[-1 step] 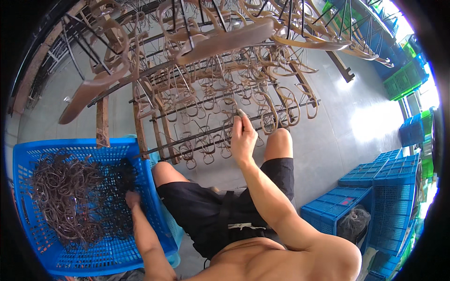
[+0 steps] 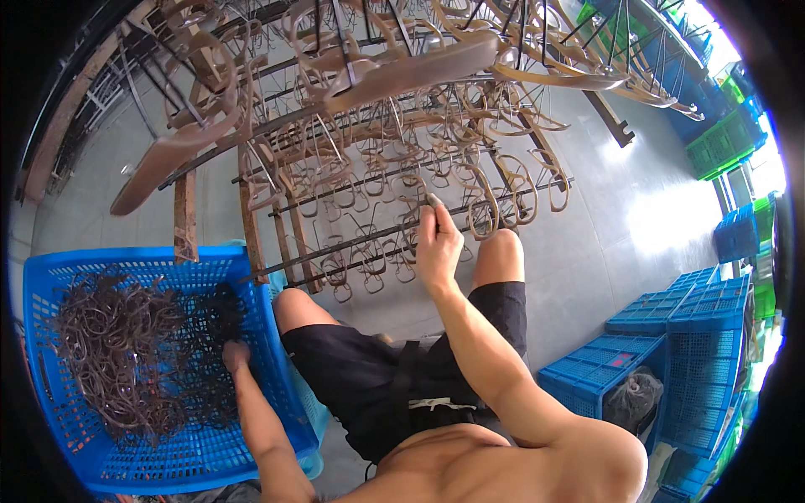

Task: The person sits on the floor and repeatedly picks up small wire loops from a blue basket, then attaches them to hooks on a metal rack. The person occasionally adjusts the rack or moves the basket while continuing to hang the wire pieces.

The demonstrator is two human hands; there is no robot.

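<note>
Lying inside the right edge of the blue basket, apparently for easy reach, black pieces are met by the left hand, its grip indiscernible; near hanging brown loops, the right hand is held pinched, any contents unclear.

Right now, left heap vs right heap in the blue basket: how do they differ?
Colour: left heap brown-grey, right heap near-black.
Spread: left heap wider than right heap.
Hand: left hand is at the right heap's edge, apart from the left heap.
Shared: both lie tangled in the blue basket.
</note>
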